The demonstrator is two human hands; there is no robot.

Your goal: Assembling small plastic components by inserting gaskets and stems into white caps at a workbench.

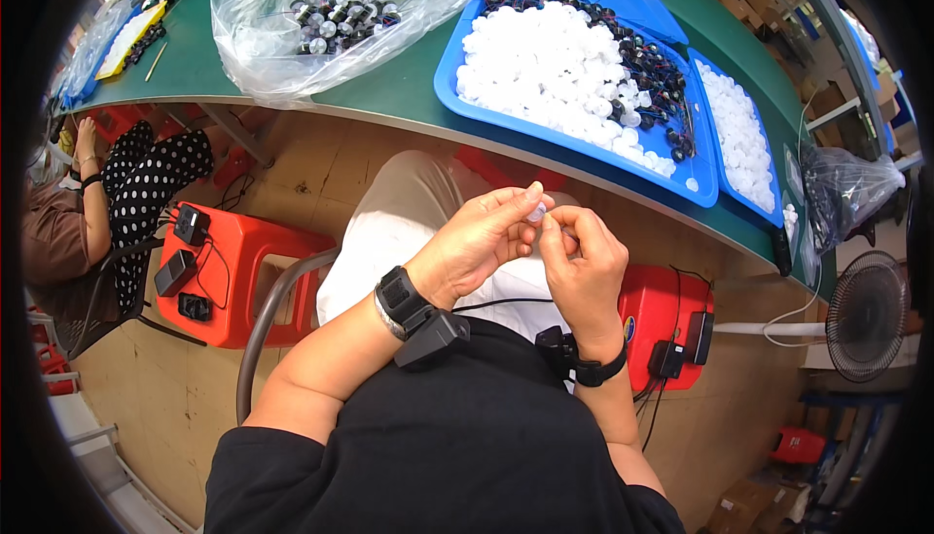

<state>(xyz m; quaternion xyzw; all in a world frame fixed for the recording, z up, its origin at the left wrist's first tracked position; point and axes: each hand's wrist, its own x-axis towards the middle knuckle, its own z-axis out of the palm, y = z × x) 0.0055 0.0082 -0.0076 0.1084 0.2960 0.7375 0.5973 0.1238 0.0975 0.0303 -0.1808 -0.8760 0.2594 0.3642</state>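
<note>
Above my lap, my left hand [486, 239] pinches a small translucent white cap [537, 213] between thumb and fingers. Close against it, my right hand [582, 267] has its thumb and curled fingers pressed together at the cap; anything inside them is hidden. Beyond my hands, a blue tray [443, 82] on the table holds a heap of white plastic caps [545, 67] and, along its far and right sides, small black wired parts [666, 77]. A clear plastic bag [253, 38] to the left contains black parts with clear caps [341, 23].
The green table [409, 96] runs across in front of me. A second blue tray [775, 208] of white caps stands at right. Red stools [255, 242] with black devices flank my chair. A fan [868, 315] is at far right; another person [73, 213] sits at left.
</note>
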